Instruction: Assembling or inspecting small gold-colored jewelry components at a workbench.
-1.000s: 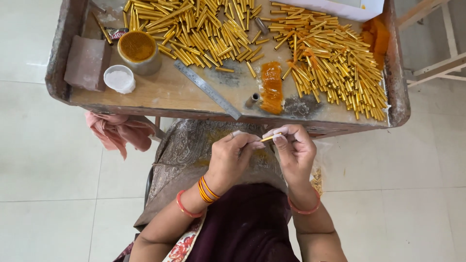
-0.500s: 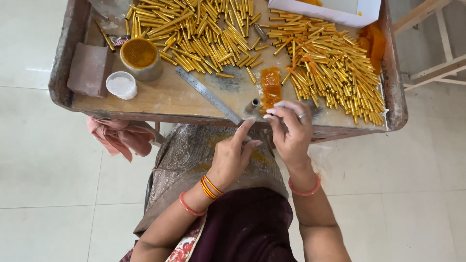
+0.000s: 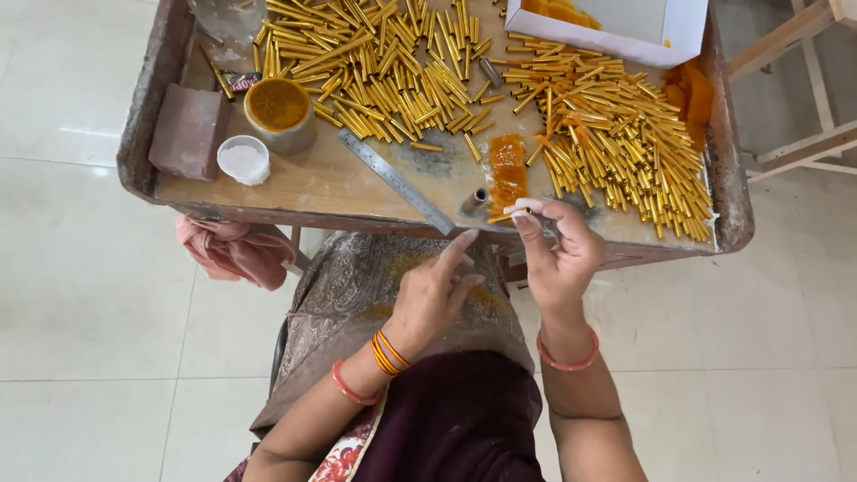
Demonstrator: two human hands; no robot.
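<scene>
A: So, compared with a second ago, the hands have parted. They were pressed together over the lap, both working one small gold tube; now the right hand has risen to the near edge of the wooden table and pinches a thin gold tube between thumb and fingertips.

B: And the left hand?

A: It hangs lower, over the patterned cloth on the lap, fingers loosely spread, the index pointing up toward the table edge. It holds nothing that can be seen.

B: So the tube has passed to the right hand alone and sits just at the table rim, beside the orange paste smear and a small dark cylinder.

A: That reads as one piece finished with the two-handed part and carried toward the paste, though that is a judgement.

B: What stays unclear?

A: The tube's far end is tiny, and whether it touches the paste cannot be told. The white box is cut off at the top. The two heaps of gold tubes overlap too densely to separate. The steel ruler lies between the tin of orange powder and the hands.
</scene>
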